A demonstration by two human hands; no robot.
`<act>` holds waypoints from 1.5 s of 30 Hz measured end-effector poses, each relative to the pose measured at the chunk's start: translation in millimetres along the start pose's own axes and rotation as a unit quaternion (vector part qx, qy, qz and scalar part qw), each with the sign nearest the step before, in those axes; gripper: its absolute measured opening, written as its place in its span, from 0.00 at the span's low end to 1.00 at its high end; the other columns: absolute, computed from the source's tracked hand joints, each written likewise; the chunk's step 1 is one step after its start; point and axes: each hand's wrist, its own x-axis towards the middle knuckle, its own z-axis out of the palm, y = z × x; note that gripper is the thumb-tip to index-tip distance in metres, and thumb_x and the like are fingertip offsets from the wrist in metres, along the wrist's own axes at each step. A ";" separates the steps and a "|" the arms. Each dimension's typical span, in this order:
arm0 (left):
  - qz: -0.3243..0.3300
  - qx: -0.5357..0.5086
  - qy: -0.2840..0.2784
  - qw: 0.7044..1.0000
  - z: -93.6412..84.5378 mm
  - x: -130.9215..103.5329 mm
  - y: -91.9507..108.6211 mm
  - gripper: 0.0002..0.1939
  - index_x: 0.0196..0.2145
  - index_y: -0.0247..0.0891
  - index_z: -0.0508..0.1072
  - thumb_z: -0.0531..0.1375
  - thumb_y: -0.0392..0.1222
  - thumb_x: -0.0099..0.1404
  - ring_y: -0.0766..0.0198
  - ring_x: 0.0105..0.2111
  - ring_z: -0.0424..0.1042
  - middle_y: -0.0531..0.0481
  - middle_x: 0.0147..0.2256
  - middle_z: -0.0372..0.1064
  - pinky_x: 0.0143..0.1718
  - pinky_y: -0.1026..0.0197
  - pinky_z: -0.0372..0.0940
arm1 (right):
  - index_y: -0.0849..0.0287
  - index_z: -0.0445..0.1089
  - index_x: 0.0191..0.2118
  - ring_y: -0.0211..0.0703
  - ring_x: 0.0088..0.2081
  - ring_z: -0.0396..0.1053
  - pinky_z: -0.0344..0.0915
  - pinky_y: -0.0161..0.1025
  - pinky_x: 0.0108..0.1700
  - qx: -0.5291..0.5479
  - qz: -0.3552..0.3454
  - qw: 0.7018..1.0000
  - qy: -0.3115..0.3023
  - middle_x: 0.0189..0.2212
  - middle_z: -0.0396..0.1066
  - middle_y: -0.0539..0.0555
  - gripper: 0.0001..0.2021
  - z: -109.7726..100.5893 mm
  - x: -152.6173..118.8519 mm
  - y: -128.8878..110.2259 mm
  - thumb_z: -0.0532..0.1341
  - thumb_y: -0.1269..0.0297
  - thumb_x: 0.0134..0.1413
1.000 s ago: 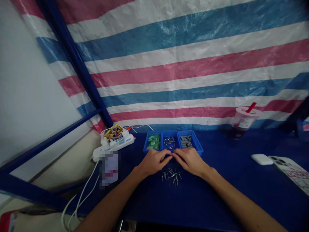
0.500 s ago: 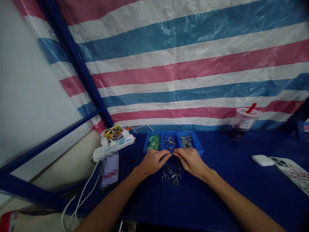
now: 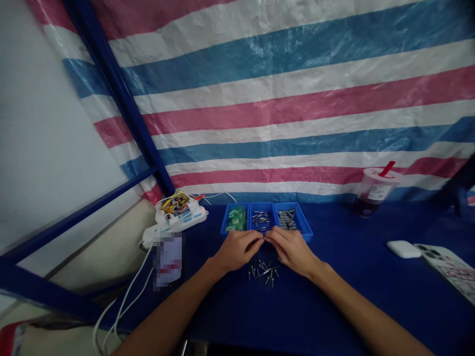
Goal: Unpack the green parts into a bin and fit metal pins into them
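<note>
My left hand (image 3: 239,248) and my right hand (image 3: 295,248) meet in front of the blue trays, fingertips nearly touching. Both are closed in a pinch on a small metal piece (image 3: 264,239), mostly hidden by the fingers. Below them on the blue table lies a loose pile of thin metal pins (image 3: 265,272), much like blind rivets. Right behind the hands, the middle blue tray (image 3: 262,206) holds several short metal pins (image 3: 261,217). Green plastic pieces (image 3: 236,218) fill the left one, and grey cylindrical pieces (image 3: 286,217) lie in the right one.
To the left, a white power strip (image 3: 185,221) with cables sits beside yellow packets (image 3: 176,202) and a blurred-out item (image 3: 168,262). A cup with a red straw (image 3: 374,193) stands at the back right. Nearer are a white earbud case (image 3: 403,249) and a phone (image 3: 445,264).
Both hands keep their pinch, with the fingertips drawn slightly closer together and less of the small metal piece showing. The trays and the pile stay put.
</note>
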 end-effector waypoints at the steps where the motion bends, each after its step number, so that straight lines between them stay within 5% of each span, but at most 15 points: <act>1: 0.005 0.003 0.001 1.000 0.6 -0.2 -0.3 0.11 0.42 0.37 0.73 0.52 0.41 0.76 0.67 0.31 0.73 0.50 0.35 0.76 0.34 0.65 0.63 | 0.59 0.68 0.45 0.40 0.31 0.68 0.60 0.36 0.33 0.004 0.001 1.000 0.003 0.34 0.69 0.53 0.10 0.2 0.0 0.0 0.49 0.69 0.73; 30: -0.007 -0.007 0.015 1.000 0.2 -2.4 -0.3 0.09 0.39 0.37 0.73 0.53 0.39 0.74 0.67 0.26 0.70 0.51 0.30 0.74 0.30 0.65 0.62 | 0.56 0.63 0.48 0.42 0.33 0.72 0.64 0.37 0.36 0.056 0.027 0.998 -0.033 0.36 0.73 0.53 0.08 2.9 0.8 -1.1 0.48 0.68 0.73; 45: -0.019 -0.019 0.007 1.000 2.0 -2.6 -3.3 0.09 0.39 0.37 0.72 0.54 0.40 0.74 0.68 0.25 0.68 0.52 0.29 0.72 0.29 0.65 0.61 | 0.56 0.68 0.48 0.42 0.31 0.72 0.64 0.37 0.35 0.040 0.010 0.999 -0.020 0.33 0.74 0.52 0.10 1.6 1.9 -2.9 0.50 0.70 0.72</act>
